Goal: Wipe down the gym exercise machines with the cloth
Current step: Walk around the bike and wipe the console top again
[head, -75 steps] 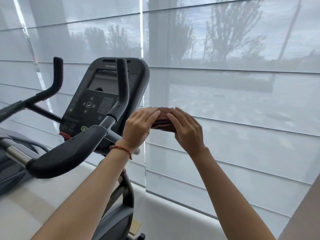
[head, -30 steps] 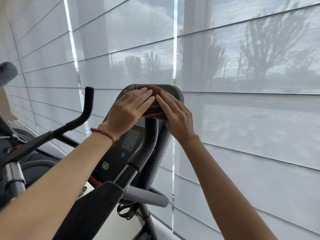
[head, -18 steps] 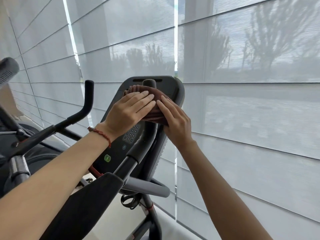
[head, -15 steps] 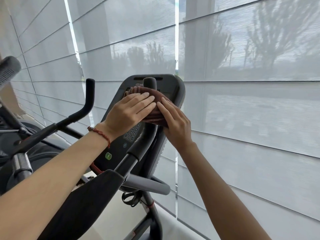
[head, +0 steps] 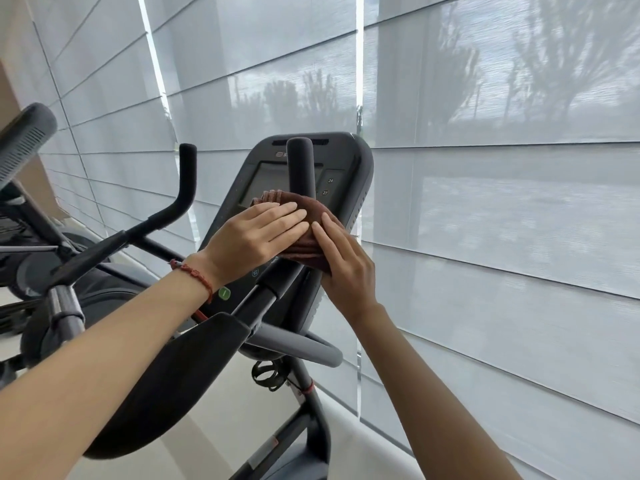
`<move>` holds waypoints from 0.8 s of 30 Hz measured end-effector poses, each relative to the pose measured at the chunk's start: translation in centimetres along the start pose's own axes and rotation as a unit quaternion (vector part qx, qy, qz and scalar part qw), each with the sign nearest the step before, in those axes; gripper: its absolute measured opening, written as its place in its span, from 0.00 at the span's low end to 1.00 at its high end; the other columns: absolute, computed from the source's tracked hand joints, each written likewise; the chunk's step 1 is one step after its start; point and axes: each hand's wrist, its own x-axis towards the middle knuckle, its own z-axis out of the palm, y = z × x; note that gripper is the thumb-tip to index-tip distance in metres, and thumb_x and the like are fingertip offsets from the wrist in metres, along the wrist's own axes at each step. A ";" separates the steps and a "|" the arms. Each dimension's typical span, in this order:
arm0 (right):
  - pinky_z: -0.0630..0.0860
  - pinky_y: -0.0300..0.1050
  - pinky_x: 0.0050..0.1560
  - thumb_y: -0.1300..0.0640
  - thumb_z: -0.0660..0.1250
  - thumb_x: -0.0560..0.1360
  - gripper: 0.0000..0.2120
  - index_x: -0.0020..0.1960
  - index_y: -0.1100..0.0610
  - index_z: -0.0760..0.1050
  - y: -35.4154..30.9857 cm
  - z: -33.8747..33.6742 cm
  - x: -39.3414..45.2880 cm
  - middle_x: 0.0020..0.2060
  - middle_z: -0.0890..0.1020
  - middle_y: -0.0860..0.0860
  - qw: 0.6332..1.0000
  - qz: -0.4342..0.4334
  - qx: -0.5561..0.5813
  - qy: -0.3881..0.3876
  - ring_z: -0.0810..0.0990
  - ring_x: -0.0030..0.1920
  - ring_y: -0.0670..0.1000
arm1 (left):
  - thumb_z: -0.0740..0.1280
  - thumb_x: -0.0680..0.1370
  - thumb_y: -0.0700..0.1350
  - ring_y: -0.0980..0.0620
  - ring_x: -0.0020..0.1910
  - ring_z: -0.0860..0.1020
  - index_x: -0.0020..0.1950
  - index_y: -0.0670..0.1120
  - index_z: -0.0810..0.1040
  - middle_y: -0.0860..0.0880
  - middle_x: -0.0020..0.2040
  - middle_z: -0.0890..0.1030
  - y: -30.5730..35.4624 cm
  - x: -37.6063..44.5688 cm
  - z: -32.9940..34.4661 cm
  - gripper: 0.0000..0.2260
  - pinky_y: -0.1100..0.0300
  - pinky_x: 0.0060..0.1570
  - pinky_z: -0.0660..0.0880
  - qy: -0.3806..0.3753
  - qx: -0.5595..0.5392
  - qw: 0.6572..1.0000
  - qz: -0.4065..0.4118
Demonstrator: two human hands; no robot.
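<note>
A folded dark brown cloth [head: 313, 216] lies against the black console [head: 349, 174] of an exercise bike, over the lower part of its grey screen [head: 268, 183] and keypad. My left hand [head: 256, 237] presses flat on the cloth with straight fingers. My right hand [head: 343, 258] presses on the cloth's right side, fingers straight. An upright handlebar grip [head: 300, 168] stands in front of the console, between me and the screen.
A second handlebar [head: 185, 188] rises at the left, with a black armrest pad [head: 180, 375] below my left forearm. Another machine's grip [head: 24, 140] juts in at the far left. Grey window blinds [head: 502, 202] close off the space behind.
Both hands have slid the cloth down the console face, from its top edge to the lower screen and keypad. The screen's upper part now shows.
</note>
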 end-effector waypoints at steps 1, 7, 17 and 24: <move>0.80 0.50 0.54 0.77 0.67 0.65 0.24 0.60 0.66 0.79 -0.2 0.0 -0.2 0.60 0.79 0.61 1.000 0.005 0.002 0.003 0.79 0.61 0.59 | 0.63 0.78 0.35 0.42 0.58 0.79 0.58 0.37 0.79 0.39 0.57 0.80 0.1 -0.1 -0.1 0.10 0.48 0.58 0.76 -0.003 -0.004 1.000 0.003; 0.80 0.48 0.53 0.76 0.66 0.64 0.25 0.60 0.66 0.78 -1.1 -0.2 -1.2 0.60 0.79 0.61 1.000 0.017 0.006 0.003 0.79 0.61 0.59 | 0.64 0.78 0.34 0.43 0.59 0.78 0.60 0.37 0.78 0.40 0.58 0.80 0.5 -0.7 -0.3 0.11 0.48 0.58 0.75 -0.020 -0.014 1.000 0.015; 0.75 0.42 0.57 0.77 0.65 0.62 0.29 0.61 0.64 0.77 -2.2 -0.4 -1.5 0.60 0.79 0.60 1.000 0.017 -0.018 0.009 0.78 0.61 0.57 | 0.65 0.78 0.34 0.43 0.60 0.77 0.61 0.37 0.78 0.40 0.59 0.79 0.3 -1.8 -0.3 0.12 0.48 0.58 0.75 -0.018 -0.034 0.999 0.030; 0.77 0.42 0.50 0.69 0.58 0.70 0.25 0.64 0.54 0.71 -3.7 -0.8 -1.5 0.59 0.81 0.58 0.996 -0.002 -0.093 0.005 0.81 0.57 0.56 | 0.64 0.78 0.35 0.43 0.60 0.77 0.61 0.37 0.77 0.40 0.60 0.79 0.0 -2.9 0.0 0.12 0.47 0.57 0.76 0.007 -0.071 0.997 0.033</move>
